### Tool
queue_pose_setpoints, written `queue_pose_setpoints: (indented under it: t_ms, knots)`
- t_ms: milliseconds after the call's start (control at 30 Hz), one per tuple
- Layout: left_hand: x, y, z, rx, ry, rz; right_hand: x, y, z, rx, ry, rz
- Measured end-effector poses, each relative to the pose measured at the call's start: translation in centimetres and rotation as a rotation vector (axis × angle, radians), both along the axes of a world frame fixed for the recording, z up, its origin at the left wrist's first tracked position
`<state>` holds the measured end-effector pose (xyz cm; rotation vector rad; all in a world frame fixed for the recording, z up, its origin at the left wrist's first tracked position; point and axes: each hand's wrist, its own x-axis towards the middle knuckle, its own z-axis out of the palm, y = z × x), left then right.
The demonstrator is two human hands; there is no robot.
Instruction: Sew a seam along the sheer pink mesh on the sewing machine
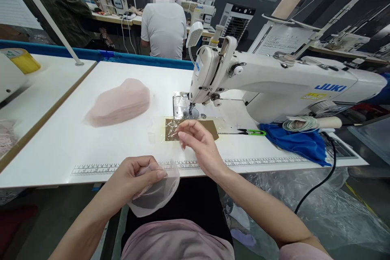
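Note:
My left hand [138,174] pinches a small sheer, pale pink fabric piece [158,195] at the table's near edge, over my lap. My right hand [199,142] hovers above the table in front of the needle, fingers loosely curled with nothing visibly in them, over a brown card under clear tape [172,129]. A stack of the same pink fabric pieces [118,102] lies on the white table to the left. The white JUKI sewing machine [274,79] stands at right, its needle and presser foot [191,110] just beyond my right hand.
Green thread snips [252,132] and a blue cloth [298,142] lie right of the needle. A printed ruler [100,167] runs along the table's [61,142] front edge. A person in a white shirt [163,24] sits at another machine behind. Clear plastic covers the floor at right.

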<state>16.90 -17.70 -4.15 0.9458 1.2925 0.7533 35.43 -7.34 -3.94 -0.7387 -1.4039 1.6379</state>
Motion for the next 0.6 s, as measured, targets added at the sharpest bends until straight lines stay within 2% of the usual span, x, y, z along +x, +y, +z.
queue_pose_setpoints:
  t_ms: [67,200,267,367,467,600]
  knots:
    - [0.0,0.1,0.3,0.007,0.045,0.0,0.5,0.1,0.7,0.136,-0.108,0.002]
    - [0.2,0.2,1.5,0.063,0.242,-0.054,1.2,-0.2,3.2,0.329,-0.491,0.402]
    - [0.4,0.3,2.2,0.102,0.396,-0.094,1.1,-0.3,4.3,0.37,-0.647,0.542]
    - [0.8,0.1,3.2,0.159,0.636,-0.155,0.5,-0.1,5.3,0.407,-0.742,0.675]
    - [1.4,-0.4,3.7,0.248,0.845,-0.178,0.0,0.1,5.5,0.472,-0.756,0.662]
    - [3.2,-1.8,4.1,0.396,0.977,-0.135,-0.1,0.0,5.2,0.522,-0.703,0.523]
